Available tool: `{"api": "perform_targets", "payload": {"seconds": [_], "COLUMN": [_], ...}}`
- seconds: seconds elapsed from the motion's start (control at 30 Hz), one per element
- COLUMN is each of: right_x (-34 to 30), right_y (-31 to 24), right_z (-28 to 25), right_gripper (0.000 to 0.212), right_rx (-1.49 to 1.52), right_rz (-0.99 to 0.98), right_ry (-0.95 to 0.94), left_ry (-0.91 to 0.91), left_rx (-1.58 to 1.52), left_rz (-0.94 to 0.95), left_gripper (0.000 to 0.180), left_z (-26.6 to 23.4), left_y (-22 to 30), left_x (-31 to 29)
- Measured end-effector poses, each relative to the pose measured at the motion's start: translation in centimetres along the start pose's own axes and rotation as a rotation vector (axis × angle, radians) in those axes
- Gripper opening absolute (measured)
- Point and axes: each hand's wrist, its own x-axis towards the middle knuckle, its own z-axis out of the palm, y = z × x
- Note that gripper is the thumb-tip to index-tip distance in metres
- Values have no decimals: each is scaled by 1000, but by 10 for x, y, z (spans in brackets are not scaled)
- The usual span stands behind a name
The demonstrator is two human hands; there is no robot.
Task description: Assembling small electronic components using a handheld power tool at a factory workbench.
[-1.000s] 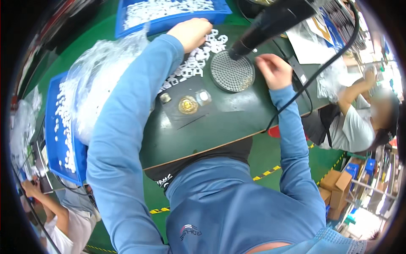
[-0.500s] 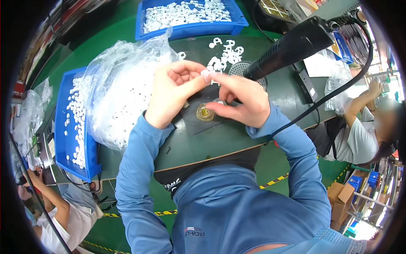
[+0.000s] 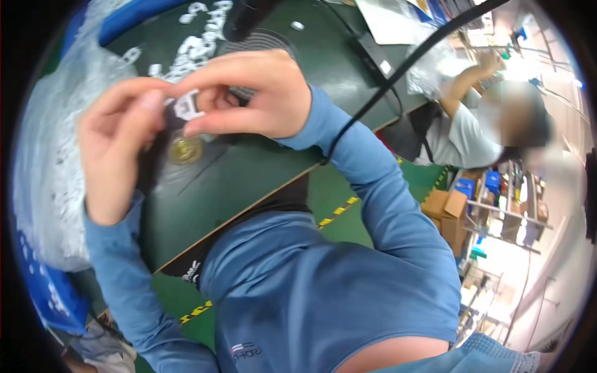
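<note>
A small white frame-shaped plastic part (image 3: 186, 107) is pinched between the thumb and fingers of my right hand (image 3: 258, 93). Close against its left side, the thumb and forefinger of my left hand (image 3: 118, 133) are pressed together; whatever is between them is blurred and mostly covered. Just below the fingertips, a small round yellowish dish (image 3: 185, 150) sits on a dark mat on the green table (image 3: 249, 165). Several loose white parts (image 3: 194, 53) of similar look lie beyond my hands.
A large clear bag of white pieces (image 3: 53, 168) fills the left, over a blue tray (image 3: 53, 292). A black tube (image 3: 249, 15) stands over a round grille (image 3: 264, 43) at the far side. A black cable (image 3: 398, 74) crosses above my right arm. Another person (image 3: 460, 133) sits at right.
The view has swung, so the table and both hands appear farther left. The white frame-shaped part now shows plainly in my right hand, turned toward my left fingertips.
</note>
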Motion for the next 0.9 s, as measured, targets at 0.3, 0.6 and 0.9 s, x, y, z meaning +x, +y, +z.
{"api": "perform_targets", "payload": {"seconds": [0.3,0.6,0.9], "right_x": [-14,-15,-26], "right_y": [11,13,4], "right_z": [-29,-20,-53], "right_gripper": [27,33,33], "right_rx": [-169,-326,-271], "right_rz": [179,107,-173], "right_ry": [-263,-359,229], "left_ry": [171,138,82], "left_rx": [-13,68,447], "left_rz": [-50,-30,282], "left_gripper": [29,27,16], "left_z": [-8,-4,19], "left_y": [-23,-23,-20], "left_x": [15,14,1]}}
